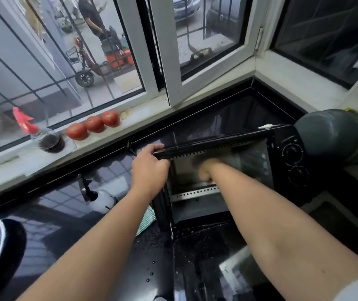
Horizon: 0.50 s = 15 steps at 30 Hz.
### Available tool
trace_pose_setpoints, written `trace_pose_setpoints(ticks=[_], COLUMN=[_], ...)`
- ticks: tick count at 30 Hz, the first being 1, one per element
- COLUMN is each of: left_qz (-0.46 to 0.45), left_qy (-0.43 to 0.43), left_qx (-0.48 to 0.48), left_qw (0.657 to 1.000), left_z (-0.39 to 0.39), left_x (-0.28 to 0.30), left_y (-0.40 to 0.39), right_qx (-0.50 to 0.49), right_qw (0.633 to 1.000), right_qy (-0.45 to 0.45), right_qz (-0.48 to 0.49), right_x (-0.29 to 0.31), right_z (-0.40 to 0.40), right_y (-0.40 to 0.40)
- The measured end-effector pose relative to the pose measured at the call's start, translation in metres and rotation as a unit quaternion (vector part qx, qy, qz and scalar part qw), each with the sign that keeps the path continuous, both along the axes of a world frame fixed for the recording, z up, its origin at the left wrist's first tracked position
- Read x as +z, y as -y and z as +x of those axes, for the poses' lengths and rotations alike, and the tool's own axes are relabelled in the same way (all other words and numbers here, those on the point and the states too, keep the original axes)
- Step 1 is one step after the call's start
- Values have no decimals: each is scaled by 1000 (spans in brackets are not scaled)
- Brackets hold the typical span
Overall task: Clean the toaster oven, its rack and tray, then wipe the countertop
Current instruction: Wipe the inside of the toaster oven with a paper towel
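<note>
Right now the toaster oven (pixel 228 170) sits right of the frame's centre on the black countertop (pixel 65 213), its door (pixel 206 257) dropped open toward the lower middle. The left hand (pixel 148 170) grips the oven's top front edge at its left corner, fingers curled over the rim. The right hand (pixel 206 170) is inside the cavity and motion-blurred; whether it holds a cloth or is bare cannot be told.

The oven looks like a light, stiff sheet-metal box that would likely slide on the wet, glossy counter under scrubbing, so bracing it at the top rim seems the sound place to hold. The perforated metal strips at the cavity's top and bottom may have sharp edges, and the glass door is the fragile part; leaning weight on it would be risky. Water beads on the door and counter suggest slick surfaces.

A white spray bottle (pixel 102 200) stands at centre left, a green mesh cloth (pixel 146 220) beside the oven's left wall, and 3 tomatoes (pixel 94 124) on the sill at upper left.
</note>
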<state>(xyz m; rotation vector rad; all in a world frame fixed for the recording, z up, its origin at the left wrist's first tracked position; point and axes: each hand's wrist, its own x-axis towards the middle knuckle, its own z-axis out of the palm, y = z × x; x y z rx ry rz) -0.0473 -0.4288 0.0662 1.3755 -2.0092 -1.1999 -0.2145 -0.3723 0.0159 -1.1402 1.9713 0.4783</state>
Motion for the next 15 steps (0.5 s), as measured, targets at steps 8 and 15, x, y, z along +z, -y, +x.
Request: trace_pose_setpoints(ticks=[8,15], left_qz=[58,125], left_qy=[52,90], left_qx=[-97,-230], left_qw=[992,961], left_z=[-16,-47], left_x=[23,39], left_y=[35,52], right_qx=[-13,-81], right_qw=[997,990], right_qy=[72,106], right_qz=[-16,36], right_x=[10,25], right_z=[28,7], right_y=[-10,-68])
